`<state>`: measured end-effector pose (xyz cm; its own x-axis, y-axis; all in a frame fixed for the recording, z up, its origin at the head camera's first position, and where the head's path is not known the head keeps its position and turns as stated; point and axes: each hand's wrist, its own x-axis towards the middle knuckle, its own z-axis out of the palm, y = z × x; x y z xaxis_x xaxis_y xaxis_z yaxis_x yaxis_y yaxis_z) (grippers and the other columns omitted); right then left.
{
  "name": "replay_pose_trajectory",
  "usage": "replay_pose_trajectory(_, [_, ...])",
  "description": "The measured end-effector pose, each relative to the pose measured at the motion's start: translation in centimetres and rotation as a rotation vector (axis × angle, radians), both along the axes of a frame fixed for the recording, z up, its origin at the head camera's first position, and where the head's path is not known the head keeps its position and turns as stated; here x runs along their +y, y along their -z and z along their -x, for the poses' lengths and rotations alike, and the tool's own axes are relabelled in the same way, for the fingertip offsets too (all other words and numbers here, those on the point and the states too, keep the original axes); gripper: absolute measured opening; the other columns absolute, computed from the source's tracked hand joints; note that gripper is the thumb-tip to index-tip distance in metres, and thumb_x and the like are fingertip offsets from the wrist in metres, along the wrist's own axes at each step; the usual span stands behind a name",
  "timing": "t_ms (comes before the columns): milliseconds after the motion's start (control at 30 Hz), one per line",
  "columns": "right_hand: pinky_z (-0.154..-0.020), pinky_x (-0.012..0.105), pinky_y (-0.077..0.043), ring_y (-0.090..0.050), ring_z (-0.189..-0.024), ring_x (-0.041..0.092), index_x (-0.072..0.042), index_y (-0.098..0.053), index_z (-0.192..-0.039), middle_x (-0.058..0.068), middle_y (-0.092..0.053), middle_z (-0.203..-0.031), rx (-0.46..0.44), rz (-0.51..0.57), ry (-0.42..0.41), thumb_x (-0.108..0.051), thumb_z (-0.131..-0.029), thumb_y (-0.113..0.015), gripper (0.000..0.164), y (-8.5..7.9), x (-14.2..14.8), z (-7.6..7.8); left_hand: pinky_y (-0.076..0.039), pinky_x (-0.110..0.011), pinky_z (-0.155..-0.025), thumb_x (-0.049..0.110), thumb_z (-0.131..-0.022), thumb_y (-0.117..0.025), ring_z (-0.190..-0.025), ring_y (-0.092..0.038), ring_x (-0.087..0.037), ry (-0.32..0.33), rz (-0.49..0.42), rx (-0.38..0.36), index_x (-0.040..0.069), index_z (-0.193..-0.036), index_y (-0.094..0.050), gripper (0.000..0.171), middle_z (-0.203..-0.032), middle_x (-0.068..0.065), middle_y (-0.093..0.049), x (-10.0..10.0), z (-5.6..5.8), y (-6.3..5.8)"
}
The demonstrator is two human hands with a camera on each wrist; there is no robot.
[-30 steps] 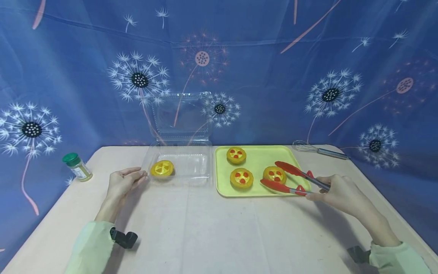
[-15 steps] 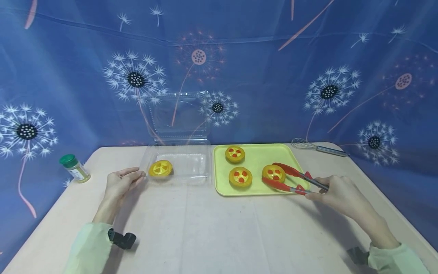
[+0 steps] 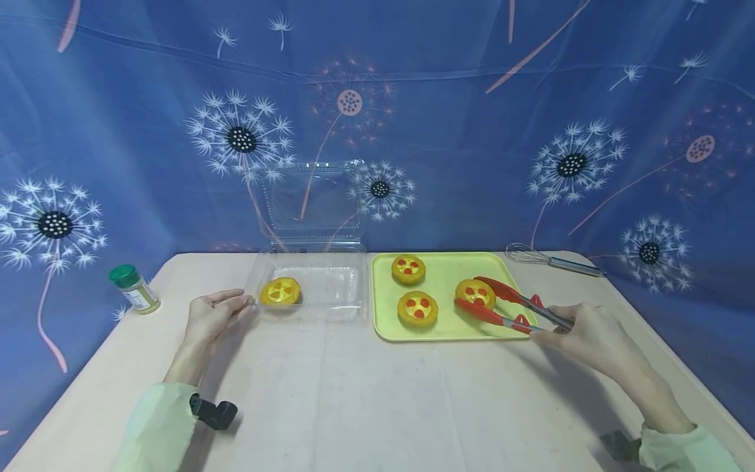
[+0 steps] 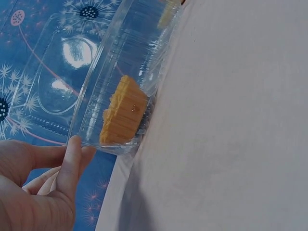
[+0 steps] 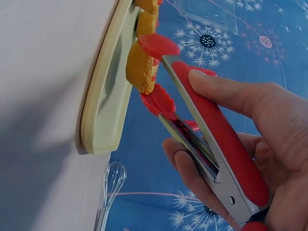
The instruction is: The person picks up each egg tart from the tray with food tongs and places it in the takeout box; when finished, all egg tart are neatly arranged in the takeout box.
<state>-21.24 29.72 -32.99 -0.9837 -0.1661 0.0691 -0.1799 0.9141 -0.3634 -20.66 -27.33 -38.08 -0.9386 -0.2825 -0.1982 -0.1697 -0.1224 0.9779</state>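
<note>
My right hand point(image 3: 596, 337) grips a pair of kitchen tongs point(image 5: 216, 139) with red tips and metal arms. In the head view the red tips flank an egg tart point(image 3: 475, 294) with red dots on top. Two similar egg tarts, one at the back point(image 3: 408, 269) and one in front point(image 3: 417, 309), sit on the yellow tray point(image 3: 445, 331). My left hand point(image 4: 50, 185) pinches the near-left rim of a clear plastic container point(image 3: 330, 288), whose lid stands raised at the back. A yellow-topped tart point(image 4: 124, 113) lies inside, by the left wall.
A spice jar point(image 3: 134, 288) with a green cap stands at the table's left edge. Behind the tray, at the right, lies a whisk point(image 3: 554, 259). A blue dandelion-print cloth point(image 3: 448, 151) hangs behind the table point(image 3: 377, 406).
The tongs' red tips have drawn slightly closer around the right-hand tart. My left hand keeps its place at the container, and the view shifts a little.
</note>
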Motion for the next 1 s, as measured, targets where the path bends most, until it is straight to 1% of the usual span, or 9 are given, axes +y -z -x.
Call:
replay_pose_trajectory(100, [-0.036,0.02,-0.022,-0.023,-0.044,0.007,0.01,-0.061,-0.125,-0.002,-0.065,-0.064,0.003,0.006,0.011,-0.046,-0.078,-0.079,0.075,-0.3,-0.3,0.1,-0.058,-0.018,-0.085,0.0,-0.098,-0.052,-0.078,-0.068,0.0,-0.01,0.005,-0.004,-0.017,-0.142,-0.035,0.05,-0.079,0.009,-0.069,0.0,0.0,0.0])
replay_pose_trajectory(200, [-0.037,0.021,-0.023,-0.023,-0.045,0.007,0.009,-0.061,-0.125,-0.005,-0.055,-0.054,0.015,0.015,0.024,-0.047,-0.078,-0.079,0.075,-0.5,-0.8,0.1,-0.058,-0.018,-0.086,0.0,-0.098,-0.052,-0.078,-0.068,0.0,-0.017,0.004,-0.004,-0.016,-0.142,-0.035,0.05,-0.079,0.009,-0.068,0.0,0.0,0.0])
replay_pose_trajectory(300, [-0.039,0.022,-0.022,-0.024,-0.048,0.009,0.008,-0.062,-0.125,-0.006,-0.046,-0.053,0.031,0.022,0.026,-0.046,-0.077,-0.08,0.075,-0.7,-1.4,0.2,-0.058,-0.018,-0.087,-0.001,-0.097,-0.052,-0.078,-0.068,0.0,-0.02,0.005,-0.003,-0.016,-0.141,-0.035,0.05,-0.079,0.009,-0.068,0.0,0.0,0.0])
replay_pose_trajectory(333, [-0.04,0.022,-0.021,-0.025,-0.05,0.009,0.008,-0.062,-0.125,-0.005,-0.048,-0.055,0.034,0.028,0.025,-0.046,-0.077,-0.08,0.074,-0.8,-1.6,0.2,-0.058,-0.018,-0.087,-0.001,-0.097,-0.052,-0.078,-0.068,0.0,-0.02,0.007,-0.003,-0.016,-0.141,-0.035,0.05,-0.079,0.009,-0.068,0.0,0.0,0.1])
replay_pose_trajectory(467, [-0.042,0.024,-0.022,-0.033,-0.056,0.012,0.005,-0.062,-0.126,0.001,-0.064,-0.071,0.035,0.046,0.019,-0.05,-0.077,-0.079,0.076,-1.1,-2.4,0.4,-0.058,-0.018,-0.086,0.0,-0.098,-0.052,-0.079,-0.068,0.0,-0.011,0.007,0.001,-0.016,-0.142,-0.035,0.05,-0.08,0.008,-0.067,0.0,0.0,0.1])
replay_pose_trajectory(567, [-0.04,0.024,-0.024,-0.033,-0.053,0.011,0.002,-0.062,-0.128,0.0,-0.065,-0.069,0.029,0.068,0.009,-0.053,-0.077,-0.078,0.077,-1.3,-3.1,0.5,-0.058,-0.017,-0.085,0.0,-0.098,-0.052,-0.078,-0.068,0.0,-0.009,0.004,0.0,-0.016,-0.142,-0.034,0.05,-0.08,0.008,-0.068,-0.1,0.0,0.1])
replay_pose_trajectory(667, [-0.038,0.024,-0.025,-0.031,-0.048,0.009,0.0,-0.063,-0.128,-0.005,-0.059,-0.06,0.021,0.094,-0.001,-0.054,-0.076,-0.078,0.076,-1.4,-4.1,0.6,-0.058,-0.017,-0.084,0.0,-0.098,-0.052,-0.078,-0.068,0.0,-0.013,-0.003,0.003,-0.016,-0.142,-0.034,0.05,-0.079,0.008,-0.068,-0.1,0.0,0.0])
replay_pose_trajectory(800, [-0.037,0.024,-0.026,-0.034,-0.046,0.009,0.0,-0.065,-0.126,-0.005,-0.06,-0.06,0.027,0.13,-0.024,-0.05,-0.075,-0.081,0.072,-1.5,-5.5,0.6,-0.059,-0.018,-0.085,-0.001,-0.098,-0.052,-0.078,-0.068,-0.001,-0.012,-0.01,0.011,-0.017,-0.141,-0.035,0.049,-0.08,0.006,-0.068,0.0,-0.1,-0.1])
replay_pose_trajectory(1000, [-0.036,0.023,-0.025,-0.03,-0.044,0.008,0.001,-0.065,-0.125,-0.003,-0.065,-0.064,0.021,0.174,-0.071,-0.045,-0.075,-0.082,0.07,-1.4,-8.0,0.7,-0.058,-0.019,-0.086,-0.001,-0.098,-0.053,-0.079,-0.068,-0.002,-0.012,-0.014,0.023,-0.018,-0.14,-0.036,0.049,-0.082,0.005,-0.069,0.0,-0.1,0.0])
